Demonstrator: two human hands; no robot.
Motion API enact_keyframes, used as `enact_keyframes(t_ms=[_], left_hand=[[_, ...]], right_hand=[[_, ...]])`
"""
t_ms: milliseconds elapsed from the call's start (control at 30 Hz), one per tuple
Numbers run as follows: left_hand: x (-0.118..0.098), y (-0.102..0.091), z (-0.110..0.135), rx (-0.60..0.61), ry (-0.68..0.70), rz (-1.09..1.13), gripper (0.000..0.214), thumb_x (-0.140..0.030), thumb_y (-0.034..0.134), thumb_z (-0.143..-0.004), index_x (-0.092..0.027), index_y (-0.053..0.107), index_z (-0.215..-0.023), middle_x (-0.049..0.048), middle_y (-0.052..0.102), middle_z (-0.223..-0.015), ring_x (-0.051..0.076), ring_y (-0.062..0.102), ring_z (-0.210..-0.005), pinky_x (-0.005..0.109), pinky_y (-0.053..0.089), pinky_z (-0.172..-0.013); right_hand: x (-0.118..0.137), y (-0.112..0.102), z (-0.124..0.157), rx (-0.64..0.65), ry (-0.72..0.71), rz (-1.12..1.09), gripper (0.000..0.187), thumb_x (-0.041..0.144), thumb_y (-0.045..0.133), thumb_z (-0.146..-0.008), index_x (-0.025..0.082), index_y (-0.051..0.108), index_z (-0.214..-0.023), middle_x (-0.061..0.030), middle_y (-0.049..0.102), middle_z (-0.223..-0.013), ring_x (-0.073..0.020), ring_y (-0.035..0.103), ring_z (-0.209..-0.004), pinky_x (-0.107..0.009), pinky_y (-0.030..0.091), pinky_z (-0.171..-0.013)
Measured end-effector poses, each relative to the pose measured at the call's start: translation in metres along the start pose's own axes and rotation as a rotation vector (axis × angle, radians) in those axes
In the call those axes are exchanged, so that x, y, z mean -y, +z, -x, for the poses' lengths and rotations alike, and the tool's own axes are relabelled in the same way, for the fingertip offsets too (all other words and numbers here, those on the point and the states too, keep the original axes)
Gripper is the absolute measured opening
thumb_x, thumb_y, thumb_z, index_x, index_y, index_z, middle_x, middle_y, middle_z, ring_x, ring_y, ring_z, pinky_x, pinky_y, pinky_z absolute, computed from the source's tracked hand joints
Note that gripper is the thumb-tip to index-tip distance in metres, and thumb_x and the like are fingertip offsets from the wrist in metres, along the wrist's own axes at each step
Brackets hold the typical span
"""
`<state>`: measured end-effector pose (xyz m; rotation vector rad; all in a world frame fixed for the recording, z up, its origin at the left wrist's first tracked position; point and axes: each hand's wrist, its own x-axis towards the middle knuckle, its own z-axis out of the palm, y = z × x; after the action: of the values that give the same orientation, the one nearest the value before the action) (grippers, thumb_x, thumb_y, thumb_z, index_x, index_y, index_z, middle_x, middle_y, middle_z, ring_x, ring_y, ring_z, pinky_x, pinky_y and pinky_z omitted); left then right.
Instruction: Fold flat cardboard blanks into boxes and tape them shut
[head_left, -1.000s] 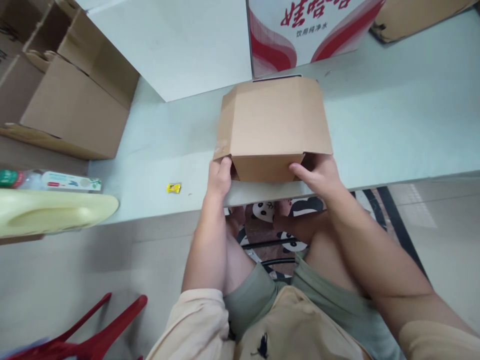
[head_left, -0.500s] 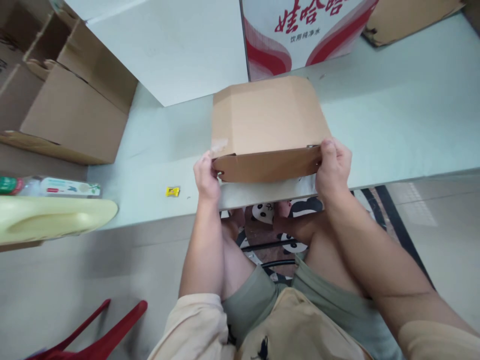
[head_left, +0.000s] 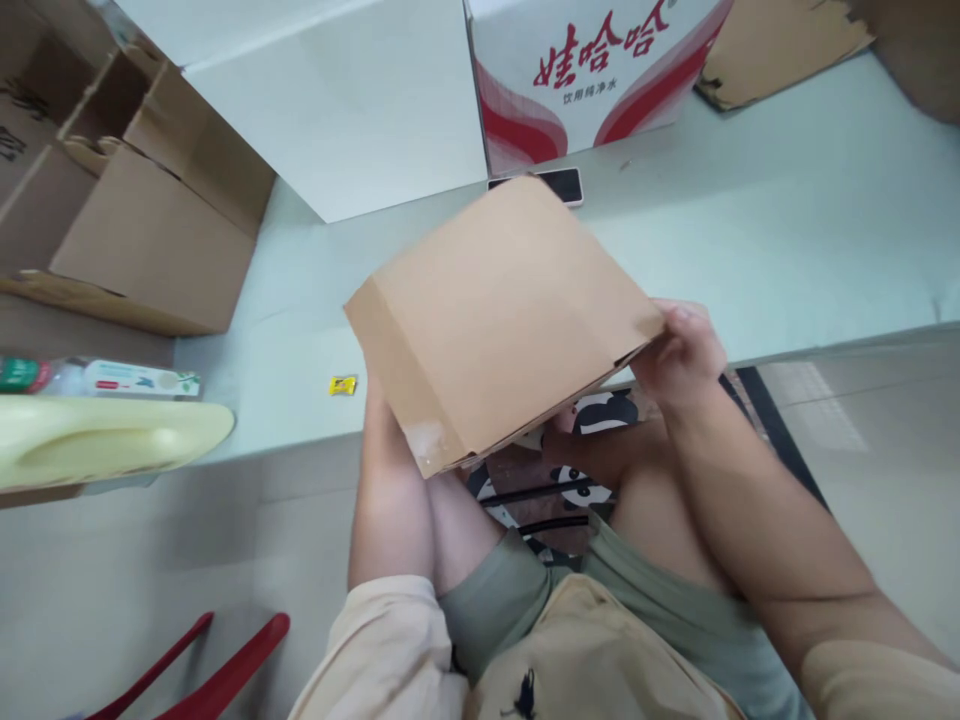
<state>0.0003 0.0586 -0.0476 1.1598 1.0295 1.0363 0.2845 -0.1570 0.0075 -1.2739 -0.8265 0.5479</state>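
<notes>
A brown cardboard box (head_left: 502,310), folded nearly flat, is held tilted over the table's front edge. Its right corner is gripped by my right hand (head_left: 686,345), with the fingers closed round the edge. The left forearm runs up beneath the cardboard, so my left hand is hidden behind it. A pale scuffed patch marks the flap at the lower left corner. Beyond the box's far corner lies a dark-screened phone (head_left: 562,186), partly covered by the cardboard. A small yellow wrapped packet (head_left: 343,385) rests on the table to the left.
On the pale green table (head_left: 795,230) stand a white box (head_left: 352,110) and a red-and-white printed carton (head_left: 577,90). Open brown cartons (head_left: 157,230) are at the left, near a pale yellow object (head_left: 112,435). Red chair parts (head_left: 240,660) show at the lower left.
The box has turned, its left side dropping toward me and its front flap folding out of sight. My left hand has gone beneath it. The phone has come into view.
</notes>
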Motion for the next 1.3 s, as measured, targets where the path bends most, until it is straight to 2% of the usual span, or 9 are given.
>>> enact_keyframes(t_ms=[133, 300, 467, 700, 800, 867, 1033, 1200, 1300], left_hand=[[-0.015, 0.007, 0.007, -0.14, -0.049, 0.063, 0.024, -0.038, 0.069, -0.085, -0.018, 0.061, -0.074, -0.0016, 0.064, -0.067, 0.012, 0.061, -0.06, 0.025, 0.053, -0.056], [-0.027, 0.035, 0.024, -0.121, -0.005, 0.174, 0.032, -0.032, 0.086, -0.054, -0.02, 0.069, -0.078, 0.0002, 0.073, -0.072, 0.016, 0.069, -0.066, 0.027, 0.058, -0.064], [-0.029, 0.041, 0.021, -0.055, -0.036, 0.255, 0.032, -0.05, 0.076, -0.069, -0.021, 0.068, -0.08, 0.0041, 0.076, -0.079, 0.019, 0.075, -0.088, 0.028, 0.061, -0.083], [-0.048, 0.06, 0.028, 0.068, 0.011, 0.275, 0.046, -0.065, 0.068, -0.076, -0.021, 0.067, -0.091, 0.0108, 0.075, -0.108, 0.027, 0.063, -0.127, 0.038, 0.056, -0.104], [-0.046, 0.067, 0.026, 0.054, 0.03, 0.271, 0.055, -0.073, 0.06, -0.079, -0.022, 0.067, -0.101, 0.0119, 0.072, -0.118, 0.029, 0.062, -0.129, 0.04, 0.056, -0.103], [-0.04, 0.069, 0.02, 0.002, 0.012, 0.296, 0.052, -0.065, 0.072, -0.074, -0.022, 0.066, -0.103, 0.0115, 0.072, -0.121, 0.028, 0.064, -0.126, 0.039, 0.057, -0.1], [-0.03, 0.071, 0.007, -0.011, -0.106, 0.4, 0.044, -0.052, 0.077, -0.069, -0.021, 0.065, -0.099, 0.0106, 0.073, -0.112, 0.027, 0.069, -0.114, 0.038, 0.059, -0.093], [-0.043, 0.067, 0.016, 0.059, -0.131, 0.507, 0.05, -0.068, 0.049, -0.084, -0.024, 0.063, -0.103, 0.0083, 0.073, -0.103, 0.02, 0.072, -0.086, 0.029, 0.056, -0.068], [-0.05, 0.063, 0.02, -0.004, -0.244, 0.559, 0.041, -0.059, 0.044, -0.089, -0.024, 0.064, -0.099, 0.0036, 0.07, -0.082, 0.012, 0.061, -0.055, 0.024, 0.047, -0.051]], right_hand=[[-0.016, -0.013, -0.02, -0.083, 0.116, 0.078, 0.047, 0.068, 0.05, -0.083, 0.024, 0.063, -0.074, -0.0024, 0.059, -0.066, -0.0185, 0.061, -0.068, -0.036, 0.051, -0.067], [-0.032, -0.021, -0.033, 0.0, 0.187, 0.079, 0.036, 0.055, 0.062, -0.08, 0.025, 0.066, -0.1, -0.0038, 0.072, -0.101, -0.0177, 0.07, -0.09, -0.036, 0.057, -0.083], [-0.036, -0.022, -0.033, -0.106, 0.145, 0.198, 0.047, 0.06, 0.059, -0.083, 0.027, 0.057, -0.116, -0.0083, 0.066, -0.123, -0.021, 0.068, -0.109, -0.036, 0.058, -0.084], [-0.029, -0.004, -0.024, 0.078, 0.376, -0.113, 0.059, 0.073, 0.075, -0.062, 0.024, 0.063, -0.091, -0.003, 0.068, -0.076, -0.0203, 0.066, -0.07, -0.031, 0.05, -0.054], [-0.025, 0.005, -0.02, -0.013, 0.392, -0.144, 0.053, 0.066, 0.078, -0.06, 0.023, 0.064, -0.087, -0.0023, 0.068, -0.074, -0.0204, 0.066, -0.07, -0.031, 0.05, -0.054], [-0.022, 0.008, -0.018, -0.052, 0.404, -0.152, 0.052, 0.064, 0.079, -0.059, 0.022, 0.063, -0.085, -0.0013, 0.067, -0.072, -0.018, 0.063, -0.064, -0.029, 0.046, -0.05], [-0.006, 0.012, -0.012, -0.028, 0.512, -0.2, 0.053, 0.054, 0.086, -0.051, 0.023, 0.06, -0.085, 0.0027, 0.06, -0.066, -0.0084, 0.041, -0.046, -0.024, 0.024, -0.037], [0.021, -0.023, -0.003, 0.001, 0.641, -0.163, 0.047, 0.054, 0.083, -0.057, 0.024, 0.048, -0.07, 0.0103, 0.032, -0.046, -0.0032, 0.011, -0.04, -0.023, 0.01, -0.036], [0.034, -0.07, 0.006, -0.207, 0.56, -0.068, 0.047, 0.056, 0.083, -0.057, 0.026, 0.05, -0.069, 0.0108, 0.028, -0.046, -0.003, 0.008, -0.039, -0.024, 0.009, -0.036]])
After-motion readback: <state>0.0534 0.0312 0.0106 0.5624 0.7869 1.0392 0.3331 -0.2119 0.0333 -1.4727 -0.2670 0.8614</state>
